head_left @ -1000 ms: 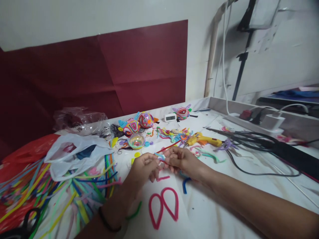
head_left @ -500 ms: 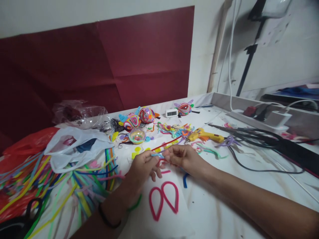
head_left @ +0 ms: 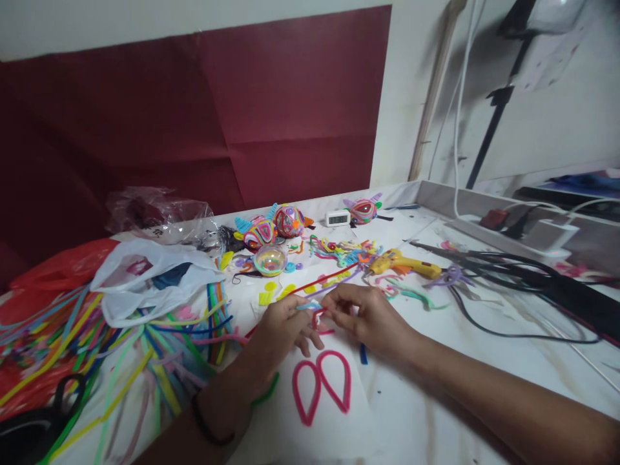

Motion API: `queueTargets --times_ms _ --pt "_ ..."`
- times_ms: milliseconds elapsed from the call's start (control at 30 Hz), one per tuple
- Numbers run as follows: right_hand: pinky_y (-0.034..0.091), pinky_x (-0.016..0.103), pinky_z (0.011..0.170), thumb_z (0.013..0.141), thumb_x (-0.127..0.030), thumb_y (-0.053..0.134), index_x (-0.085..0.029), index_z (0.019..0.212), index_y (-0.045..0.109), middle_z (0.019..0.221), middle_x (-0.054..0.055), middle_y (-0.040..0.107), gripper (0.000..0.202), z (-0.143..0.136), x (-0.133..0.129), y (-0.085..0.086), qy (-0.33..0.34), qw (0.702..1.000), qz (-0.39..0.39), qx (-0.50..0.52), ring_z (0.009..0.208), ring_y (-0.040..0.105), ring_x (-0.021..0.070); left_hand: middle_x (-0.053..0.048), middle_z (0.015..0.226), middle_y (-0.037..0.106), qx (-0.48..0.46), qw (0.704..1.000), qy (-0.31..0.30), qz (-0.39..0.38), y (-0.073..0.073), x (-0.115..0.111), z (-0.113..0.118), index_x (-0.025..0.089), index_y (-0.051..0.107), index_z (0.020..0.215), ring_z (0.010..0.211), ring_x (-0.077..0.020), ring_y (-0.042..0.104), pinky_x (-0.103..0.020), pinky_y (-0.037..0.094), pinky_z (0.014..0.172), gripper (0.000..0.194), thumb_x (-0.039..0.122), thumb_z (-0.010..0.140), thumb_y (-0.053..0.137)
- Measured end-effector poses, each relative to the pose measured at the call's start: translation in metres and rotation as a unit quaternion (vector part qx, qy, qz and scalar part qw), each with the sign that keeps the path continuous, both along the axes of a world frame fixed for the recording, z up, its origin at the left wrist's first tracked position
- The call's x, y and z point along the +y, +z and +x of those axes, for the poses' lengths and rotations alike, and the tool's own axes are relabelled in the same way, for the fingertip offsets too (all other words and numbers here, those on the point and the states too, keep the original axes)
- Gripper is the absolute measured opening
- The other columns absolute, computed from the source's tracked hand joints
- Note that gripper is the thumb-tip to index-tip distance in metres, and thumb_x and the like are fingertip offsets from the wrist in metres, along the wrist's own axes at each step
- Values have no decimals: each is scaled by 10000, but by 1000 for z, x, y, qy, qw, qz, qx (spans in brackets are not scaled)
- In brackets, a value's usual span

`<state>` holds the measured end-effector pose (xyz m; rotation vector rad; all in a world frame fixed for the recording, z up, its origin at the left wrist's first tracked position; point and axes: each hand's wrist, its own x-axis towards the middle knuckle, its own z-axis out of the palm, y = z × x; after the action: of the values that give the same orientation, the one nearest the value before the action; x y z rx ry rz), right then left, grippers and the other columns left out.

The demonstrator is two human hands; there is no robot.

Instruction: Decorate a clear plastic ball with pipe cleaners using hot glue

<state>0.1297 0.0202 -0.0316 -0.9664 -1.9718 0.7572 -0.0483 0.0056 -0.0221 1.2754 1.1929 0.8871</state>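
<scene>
A short light blue pipe cleaner is pinched between the thumb and index finger of my left hand, whose other fingers curl loosely below. Closed in a pinch at the piece's right end is my right hand; its fingertips partly hide that end. A red curled piece shows just under the fingertips, and I cannot tell whether it is held. Below my hands, two pink teardrop loops, a left one and a right one, lie side by side on white paper.
Many coloured pipe cleaners and a white plastic bag lie left. Behind my hands are a clear bowl, decorated balls and a small digital clock. A yellow glue gun and black cables occupy the right.
My right fingertips have shifted slightly away from my left ones, and more of the red piece shows between them. The whole view has moved a little.
</scene>
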Motion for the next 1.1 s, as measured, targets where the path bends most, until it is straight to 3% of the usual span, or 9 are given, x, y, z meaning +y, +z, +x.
queueTargets --times_ms 100,200,467,733,1000,1100 --pt "414 258 581 818 -181 538 -174 828 656 732 31 646 119 0 -1 0 4 999 36 -12 628 550 143 -2 501 645 27 1000 -3 -6 2 -2 1 163 569 780 365 -97 529 -179 386 378 157 251 652 594" --pt "419 241 582 837 -148 517 -178 814 638 729 21 635 126 0 -3 2 18 996 80 -30 634 552 131 -1 479 631 60 998 -2 6 3 -5 2 182 548 696 357 -100 508 -182 376 359 116 297 705 559" --pt "430 248 615 855 -148 525 -174 843 615 760 24 624 95 1 -4 1 35 992 105 -53 682 564 140 71 418 442 166 981 6 98 -2 -5 -5 199 508 561 347 -67 335 -198 220 354 262 329 789 523" --pt "411 231 599 852 -112 507 -181 816 562 752 12 589 95 1 -8 3 58 990 101 -77 669 538 126 66 386 405 202 969 40 137 3 -8 -2 212 499 499 389 -98 370 -223 280 421 272 308 752 532" --pt "405 248 607 862 -104 454 -180 803 508 747 31 549 110 -1 -13 4 58 974 186 -114 671 496 141 68 351 407 234 957 75 156 2 -12 4 217 461 480 359 -100 382 -228 306 434 282 301 747 489" --pt "396 246 599 843 -95 479 -183 813 500 746 24 547 96 -3 -16 3 46 980 155 -113 660 492 137 68 347 407 252 949 85 172 4 -14 6 217 448 486 366 -105 406 -232 325 459 287 307 757 482"
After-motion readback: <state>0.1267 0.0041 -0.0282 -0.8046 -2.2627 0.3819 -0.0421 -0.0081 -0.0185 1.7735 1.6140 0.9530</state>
